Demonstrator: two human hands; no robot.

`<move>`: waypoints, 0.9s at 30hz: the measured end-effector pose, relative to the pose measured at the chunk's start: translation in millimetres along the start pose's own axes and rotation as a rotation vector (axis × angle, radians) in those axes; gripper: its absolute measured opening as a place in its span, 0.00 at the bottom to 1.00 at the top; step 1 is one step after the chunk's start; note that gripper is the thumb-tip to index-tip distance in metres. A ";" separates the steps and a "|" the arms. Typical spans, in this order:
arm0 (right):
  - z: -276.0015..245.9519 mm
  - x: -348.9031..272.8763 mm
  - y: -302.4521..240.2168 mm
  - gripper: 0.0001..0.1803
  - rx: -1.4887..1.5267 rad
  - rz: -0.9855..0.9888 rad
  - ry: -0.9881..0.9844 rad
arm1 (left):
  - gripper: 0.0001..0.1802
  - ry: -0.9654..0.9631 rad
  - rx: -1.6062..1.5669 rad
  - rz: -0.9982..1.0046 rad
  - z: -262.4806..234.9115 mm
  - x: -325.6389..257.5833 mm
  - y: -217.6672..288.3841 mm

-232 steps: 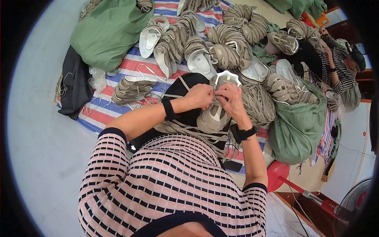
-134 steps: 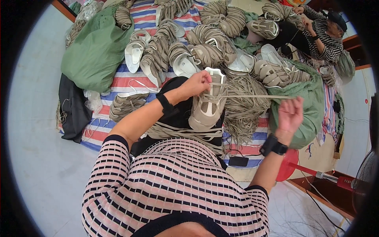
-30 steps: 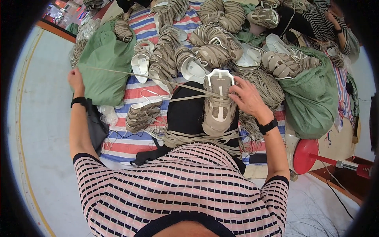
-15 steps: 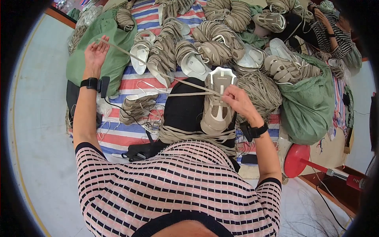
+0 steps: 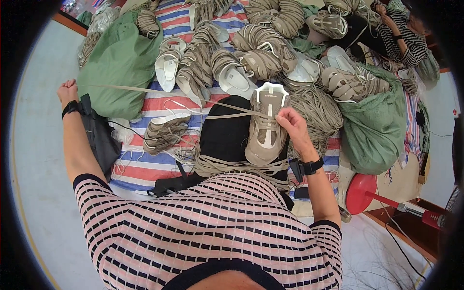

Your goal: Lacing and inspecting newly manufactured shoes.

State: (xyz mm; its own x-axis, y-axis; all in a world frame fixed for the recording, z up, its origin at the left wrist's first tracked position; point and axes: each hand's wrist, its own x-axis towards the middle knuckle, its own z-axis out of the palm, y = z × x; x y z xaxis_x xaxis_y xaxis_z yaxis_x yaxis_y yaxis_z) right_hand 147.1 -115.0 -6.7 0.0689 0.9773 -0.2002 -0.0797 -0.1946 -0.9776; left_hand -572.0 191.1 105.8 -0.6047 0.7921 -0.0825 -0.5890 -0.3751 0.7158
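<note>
A taupe shoe upper (image 5: 265,137) with white trim lies on the black cloth over my lap, its toe toward me. A long flat beige shoelace (image 5: 145,90) runs from its eyelets far out to the left, and a second length loops beside it. My left hand (image 5: 67,92) is closed at the far left, at the end of the stretched lace. My right hand (image 5: 292,126) pinches the lace at the upper's right edge. Both wrists wear black bands. A bundle of beige laces (image 5: 241,164) lies across my lap below the toe.
Several nested stacks of shoe uppers (image 5: 263,53) cover the striped sheet (image 5: 159,101) ahead. Green sacks (image 5: 118,72) stand left and right, with a heap of laces (image 5: 316,113) beside the right one. A red round-based stand (image 5: 361,194) is at right. Another person (image 5: 403,43) sits far right.
My left hand has swung outward and down to the left, drawing the lace out longer, and its fingers have closed. My right hand has stayed at the shoe upper, shifting slightly.
</note>
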 end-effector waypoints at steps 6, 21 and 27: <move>41.6 -3.2 -24.7 0.12 -1.087 -0.712 -0.129 | 0.08 -0.026 0.125 -0.131 -32.0 -46.1 -62.7; -29.3 -15.1 -94.1 0.05 0.367 -0.169 -0.076 | 0.09 -0.006 1.115 0.095 -147.8 -166.2 -98.5; -180.9 -56.5 -75.8 0.08 1.100 -0.262 0.199 | 0.16 0.122 0.970 -0.015 -180.3 -185.3 -119.4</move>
State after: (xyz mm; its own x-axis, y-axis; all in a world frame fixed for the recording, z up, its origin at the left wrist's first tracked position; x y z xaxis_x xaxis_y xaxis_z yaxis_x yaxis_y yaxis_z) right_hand 329.2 -170.5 67.1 0.3600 0.9275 -0.1012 -0.8586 0.2868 -0.4250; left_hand -486.3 2.3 -89.4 -0.6844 0.7177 -0.1289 0.0665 0.2375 0.9691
